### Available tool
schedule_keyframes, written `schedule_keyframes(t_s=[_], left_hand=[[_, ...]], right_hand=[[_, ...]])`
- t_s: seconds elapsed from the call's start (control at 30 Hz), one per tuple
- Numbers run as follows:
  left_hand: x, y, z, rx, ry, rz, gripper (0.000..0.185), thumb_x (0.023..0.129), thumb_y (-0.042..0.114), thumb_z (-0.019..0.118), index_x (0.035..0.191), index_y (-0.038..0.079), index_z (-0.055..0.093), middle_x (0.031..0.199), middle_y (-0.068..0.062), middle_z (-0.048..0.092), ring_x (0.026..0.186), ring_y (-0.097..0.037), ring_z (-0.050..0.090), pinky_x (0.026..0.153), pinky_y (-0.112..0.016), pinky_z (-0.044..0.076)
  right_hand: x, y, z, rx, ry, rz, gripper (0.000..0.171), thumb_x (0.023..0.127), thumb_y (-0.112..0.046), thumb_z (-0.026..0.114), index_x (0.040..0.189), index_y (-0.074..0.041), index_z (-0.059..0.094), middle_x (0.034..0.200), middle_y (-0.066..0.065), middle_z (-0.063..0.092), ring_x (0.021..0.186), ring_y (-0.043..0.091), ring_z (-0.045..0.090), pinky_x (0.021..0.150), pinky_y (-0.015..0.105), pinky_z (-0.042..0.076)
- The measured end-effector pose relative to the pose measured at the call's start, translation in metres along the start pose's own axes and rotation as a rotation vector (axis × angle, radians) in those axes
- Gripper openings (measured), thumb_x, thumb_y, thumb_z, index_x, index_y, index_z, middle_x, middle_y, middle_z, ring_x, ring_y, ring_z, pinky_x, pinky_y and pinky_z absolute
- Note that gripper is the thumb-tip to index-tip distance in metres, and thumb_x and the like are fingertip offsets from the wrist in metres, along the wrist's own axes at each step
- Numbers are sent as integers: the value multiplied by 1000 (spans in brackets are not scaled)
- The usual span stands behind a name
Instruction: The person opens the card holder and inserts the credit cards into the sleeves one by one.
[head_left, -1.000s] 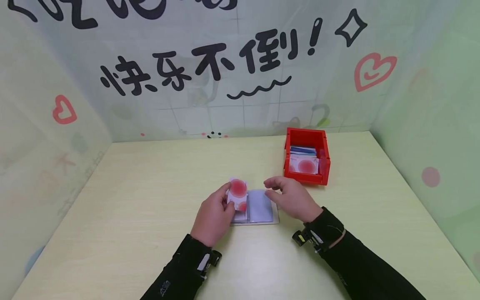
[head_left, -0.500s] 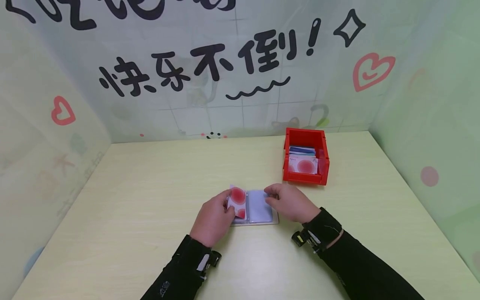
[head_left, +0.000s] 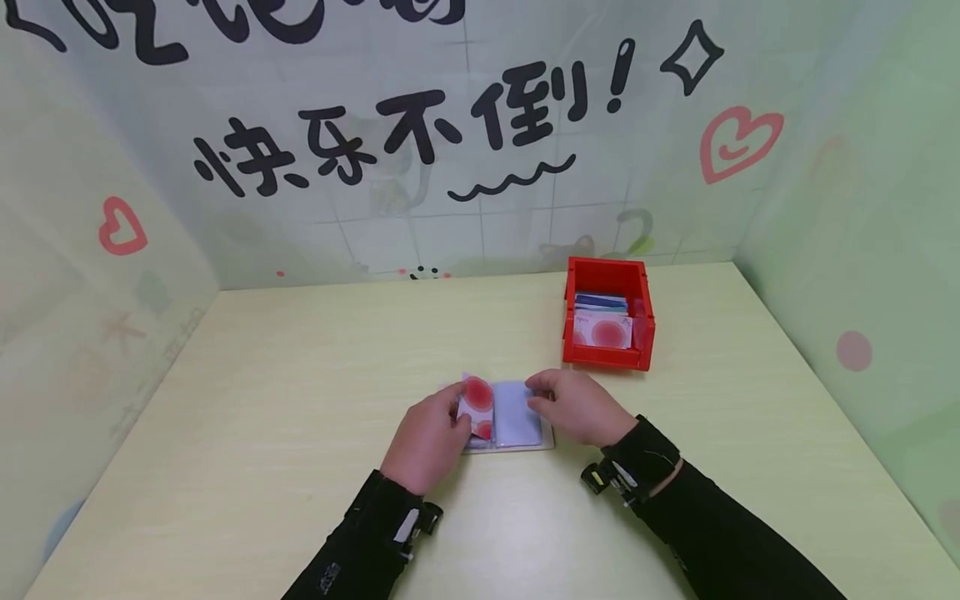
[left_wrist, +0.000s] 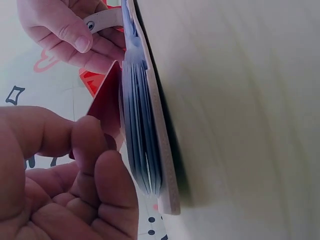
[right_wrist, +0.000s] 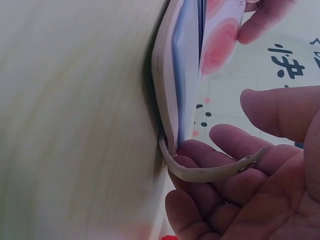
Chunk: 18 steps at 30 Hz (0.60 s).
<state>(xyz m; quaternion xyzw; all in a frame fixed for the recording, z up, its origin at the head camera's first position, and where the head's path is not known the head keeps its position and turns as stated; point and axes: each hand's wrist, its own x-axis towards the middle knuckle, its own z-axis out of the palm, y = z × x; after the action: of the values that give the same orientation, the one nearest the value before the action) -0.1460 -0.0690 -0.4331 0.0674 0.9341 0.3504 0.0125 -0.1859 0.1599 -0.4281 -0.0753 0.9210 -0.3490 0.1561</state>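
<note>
A small card holder [head_left: 517, 417] with clear sleeves lies open on the table, its pale cover [left_wrist: 165, 170] underneath. My left hand [head_left: 423, 437] pinches a white card with red circles [head_left: 477, 404] between thumb and fingers, over the holder's left side. In the left wrist view the card slants against the stack of sleeves [left_wrist: 140, 125]. My right hand [head_left: 581, 408] is at the holder's upper right edge, fingers loosely bent with the thumb apart. A snap strap [right_wrist: 205, 175] from the holder crosses those fingers, and some fingertips are hidden behind the holder's edge.
Beyond my right hand stands a red plastic bin [head_left: 609, 357] holding several cards [head_left: 603, 329]. The pale wooden table [head_left: 315, 358] is bounded by a printed backdrop [head_left: 525, 233] at the back and on both sides.
The card in my left hand has come down lower over the holder's left side. My right hand has dropped slightly to the holder's right edge. The bin stays put.
</note>
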Motion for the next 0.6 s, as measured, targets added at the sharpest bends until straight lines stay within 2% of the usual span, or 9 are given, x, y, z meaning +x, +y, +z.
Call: schedule_keyframes(t_s=[0.17, 0.37, 0.47, 0.6], left_hand=[[0, -1, 2, 14, 6, 11, 47, 101, 12, 66, 146, -1, 60, 105, -10, 72, 86, -21, 60, 79, -33, 52], [1, 1, 3, 28, 0, 5, 47, 101, 12, 66, 145, -1, 61, 112, -11, 74, 90, -22, 62, 84, -36, 55], [1, 3, 4, 35, -7, 4, 47, 101, 13, 66, 145, -1, 61, 120, -13, 74, 97, -24, 65, 94, -41, 59], [1, 4, 4, 50, -20, -2, 47, 101, 14, 66, 145, 0, 61, 130, -14, 73, 105, -25, 66, 104, -47, 57]], right_hand=[[0, 0, 1, -22, 4, -9, 44, 97, -19, 75, 140, -9, 68, 129, 7, 71, 108, 20, 66, 96, 38, 62], [-2, -2, 0, -37, 5, -20, 45, 97, -19, 76, 140, -8, 68, 128, 8, 72, 108, 21, 67, 97, 39, 62], [-1, -2, -1, -45, 2, -18, 44, 98, -19, 75, 139, -8, 68, 128, 8, 72, 109, 22, 67, 98, 40, 61], [-1, -1, -1, -50, -1, -10, 43, 98, -20, 75, 139, -10, 69, 129, 7, 72, 112, 22, 67, 100, 40, 61]])
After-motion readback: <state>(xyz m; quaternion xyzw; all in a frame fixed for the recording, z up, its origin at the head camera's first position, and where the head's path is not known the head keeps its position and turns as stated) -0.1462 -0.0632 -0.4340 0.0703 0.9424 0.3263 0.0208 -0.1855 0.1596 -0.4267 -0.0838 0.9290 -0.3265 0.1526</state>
